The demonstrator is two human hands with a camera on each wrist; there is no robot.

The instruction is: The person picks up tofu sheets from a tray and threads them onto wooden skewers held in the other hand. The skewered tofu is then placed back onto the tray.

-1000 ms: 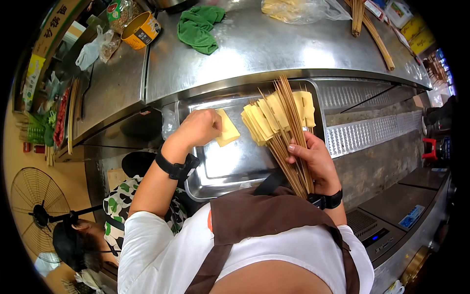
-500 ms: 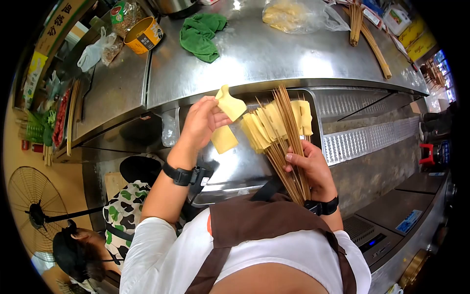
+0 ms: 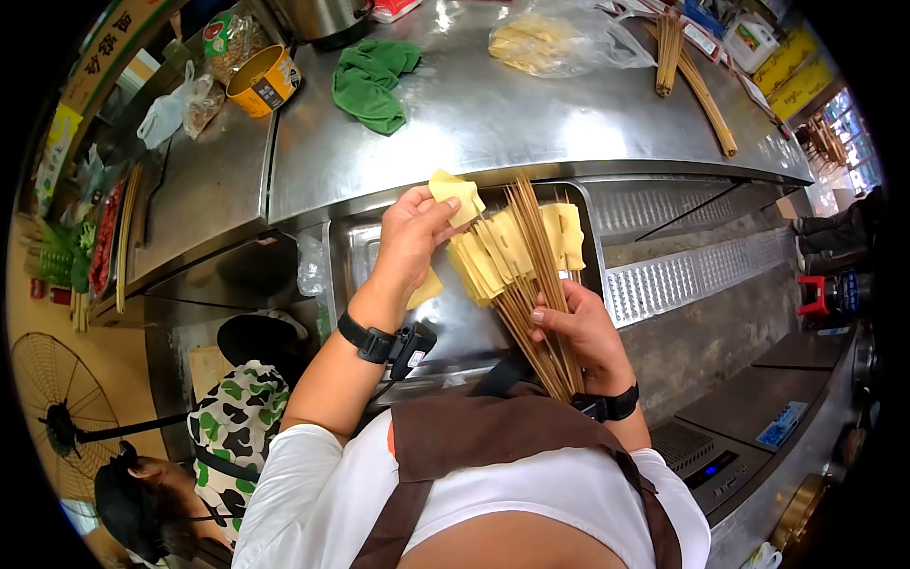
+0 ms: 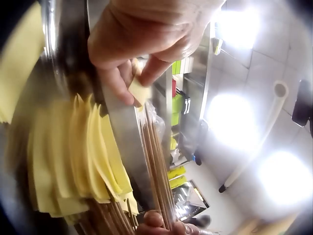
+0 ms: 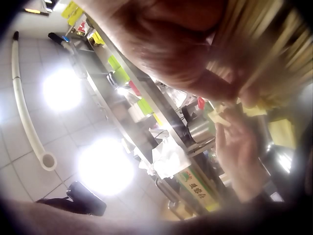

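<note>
My left hand [image 3: 412, 237] pinches a thin yellow tofu sheet [image 3: 455, 194] between thumb and fingers, right at the tips of the skewers. A thick bundle of wooden skewers [image 3: 545, 270] is gripped in my right hand [image 3: 583, 327], tips pointing away from the body. Folded tofu sheets [image 3: 479, 266] are threaded in a row on several of these skewers; others are bare. In the left wrist view, the pinched sheet [image 4: 139, 91] meets the upper ends of the bare skewers [image 4: 159, 171]. Below lies a metal tray [image 3: 464, 332] with a loose sheet [image 3: 425, 287], partly hidden by my left forearm.
A steel counter [image 3: 436, 123] runs beyond the tray, bearing a green cloth [image 3: 374, 85], a plastic bag of yellow food [image 3: 540, 43] and more skewers [image 3: 669, 57]. A yellow tub [image 3: 263, 82] stands at left. Another person [image 3: 232, 427] is close on the left, near a fan [image 3: 62, 427].
My left hand has lifted one tofu sheet out of the tray and carried it right to the skewer tips. My right hand keeps its grip on the bundle.
</note>
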